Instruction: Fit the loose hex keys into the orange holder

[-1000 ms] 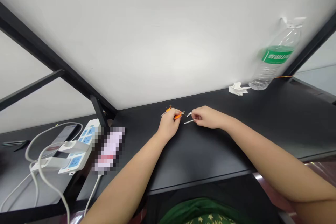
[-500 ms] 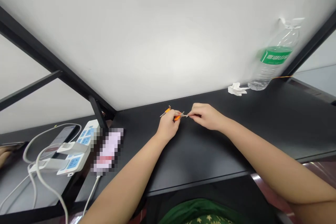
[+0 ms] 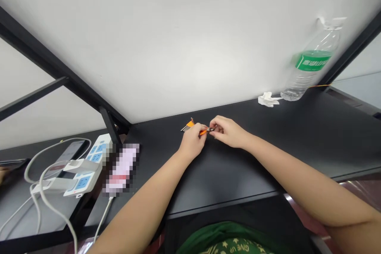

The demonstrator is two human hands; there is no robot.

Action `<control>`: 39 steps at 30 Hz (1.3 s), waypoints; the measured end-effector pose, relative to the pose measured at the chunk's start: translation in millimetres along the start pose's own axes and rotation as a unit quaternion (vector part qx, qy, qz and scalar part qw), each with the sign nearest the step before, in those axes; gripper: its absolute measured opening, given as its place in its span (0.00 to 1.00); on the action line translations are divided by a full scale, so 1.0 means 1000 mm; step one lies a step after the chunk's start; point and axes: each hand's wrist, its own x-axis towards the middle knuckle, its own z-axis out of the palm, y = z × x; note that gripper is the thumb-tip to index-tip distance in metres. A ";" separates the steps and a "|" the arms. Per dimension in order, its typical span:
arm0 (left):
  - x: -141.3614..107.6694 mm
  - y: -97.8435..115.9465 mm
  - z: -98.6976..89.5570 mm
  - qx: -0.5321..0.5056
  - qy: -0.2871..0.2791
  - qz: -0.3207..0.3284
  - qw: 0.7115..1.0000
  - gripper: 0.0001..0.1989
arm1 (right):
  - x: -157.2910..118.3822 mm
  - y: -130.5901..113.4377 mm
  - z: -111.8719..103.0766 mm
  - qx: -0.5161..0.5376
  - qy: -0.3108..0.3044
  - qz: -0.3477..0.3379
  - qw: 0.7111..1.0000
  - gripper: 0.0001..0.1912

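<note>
On the black table, my left hand [image 3: 192,141] is closed on a small orange piece [image 3: 203,131] with a metal part sticking out to the right. My right hand [image 3: 228,131] pinches at that small metal part [image 3: 210,129], its fingers close to my left fingertips. Just behind my left hand lies an orange holder [image 3: 189,124] with several thin metal pieces [image 3: 185,128] side by side. The fingers partly hide the small metal part, so its shape cannot be made out.
At the left are a white power strip [image 3: 97,154] with plugs and cables, a blurred-out phone [image 3: 122,168] and another phone [image 3: 70,152]. A crumpled tissue [image 3: 268,99] and a clear bottle with a green label [image 3: 314,61] stand by the wall at the right.
My right hand has moved slightly left, nearer my left hand, and its fingers now cover more of the metal part. More of the metal pieces behind my left hand show.
</note>
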 end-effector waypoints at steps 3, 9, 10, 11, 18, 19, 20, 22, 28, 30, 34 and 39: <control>0.002 -0.004 -0.003 0.003 0.008 -0.039 0.999 0.06 | 0.001 0.016 -0.009 -0.113 -0.020 0.011 0.993 0.08; 0.002 -0.008 -0.004 -0.004 0.020 0.001 1.000 0.14 | 0.003 0.046 -0.014 -0.246 -0.111 0.054 0.961 0.12; 0.002 -0.008 -0.004 -0.004 0.018 0.011 1.000 0.14 | 0.003 0.047 -0.012 -0.251 -0.113 0.053 0.960 0.13; 0.002 -0.007 -0.004 -0.006 0.017 0.017 1.000 0.13 | 0.004 0.047 -0.011 -0.255 -0.114 0.051 0.959 0.13; 0.002 -0.002 -0.005 -0.020 0.029 0.011 0.999 0.10 | 0.005 0.040 -0.008 -0.272 -0.106 0.058 0.955 0.13; 0.001 -0.002 -0.005 -0.021 0.031 0.011 0.999 0.10 | 0.005 0.039 -0.008 -0.276 -0.106 0.059 0.954 0.12; 0.001 -0.002 -0.005 -0.021 0.033 0.009 0.999 0.10 | 0.005 0.037 -0.008 -0.280 -0.107 0.062 0.952 0.12; 0.001 -0.002 -0.005 -0.025 0.034 -0.008 0.999 0.13 | 0.004 0.033 -0.008 -0.289 -0.116 0.075 0.947 0.09; 0.002 -0.003 -0.004 -0.053 0.044 -0.065 0.996 0.14 | 0.001 0.023 -0.008 -0.245 -0.158 0.115 0.950 0.03; 0.002 -0.003 -0.005 -0.043 0.049 -0.066 0.996 0.07 | 0.000 0.019 -0.010 -0.191 -0.160 0.087 0.965 0.04; 0.002 -0.005 -0.006 -0.066 0.055 -0.054 0.995 0.05 | 0.000 0.010 -0.014 -0.034 -0.081 -0.007 0.996 0.05; 0.002 -0.008 -0.003 -0.075 0.054 -0.050 0.995 0.06 | -0.001 0.004 -0.009 0.011 0.030 -0.073 0.997 0.07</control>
